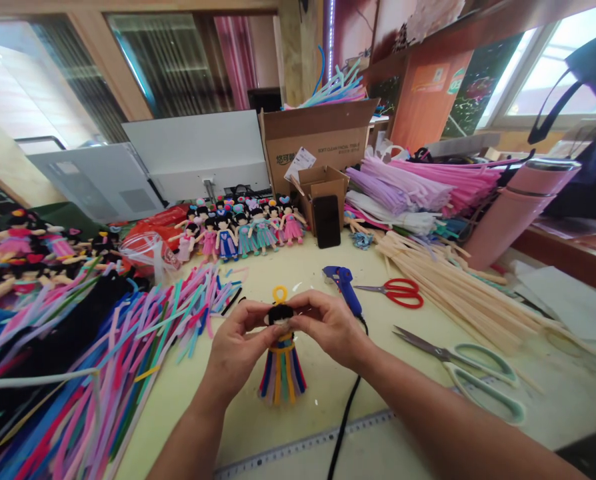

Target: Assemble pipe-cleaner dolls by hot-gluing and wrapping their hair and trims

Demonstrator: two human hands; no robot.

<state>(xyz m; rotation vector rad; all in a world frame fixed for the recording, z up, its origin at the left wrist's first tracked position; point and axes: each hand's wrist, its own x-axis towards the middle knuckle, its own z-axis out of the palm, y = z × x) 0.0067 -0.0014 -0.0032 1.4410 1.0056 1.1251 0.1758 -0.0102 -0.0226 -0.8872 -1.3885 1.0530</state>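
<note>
A small pipe-cleaner doll (pixel 281 367) is held upright between my two hands over the table. Black hair, a yellow loop on top and a skirt of blue, red, yellow, lilac and green strips make it up. My left hand (pixel 238 350) pinches the doll's head from the left, thumb in front. On the other side my right hand (pixel 331 327) grips the head with thumb and forefinger. Part of the head and upper body is hidden by the fingers. Behind my right hand lies a blue glue gun (pixel 345 287), its black cord running toward me.
Red-handled scissors (pixel 403 292) and pale green-handled scissors (pixel 478 373) lie at the right, near beige pipe cleaners (pixel 448 287). Loose coloured strips (pixel 143 333) spread at the left. Finished dolls (pixel 248 230), a phone (pixel 327 221) and a pink bottle (pixel 521 213) stand behind. A ruler (pixel 308 448) lies in front.
</note>
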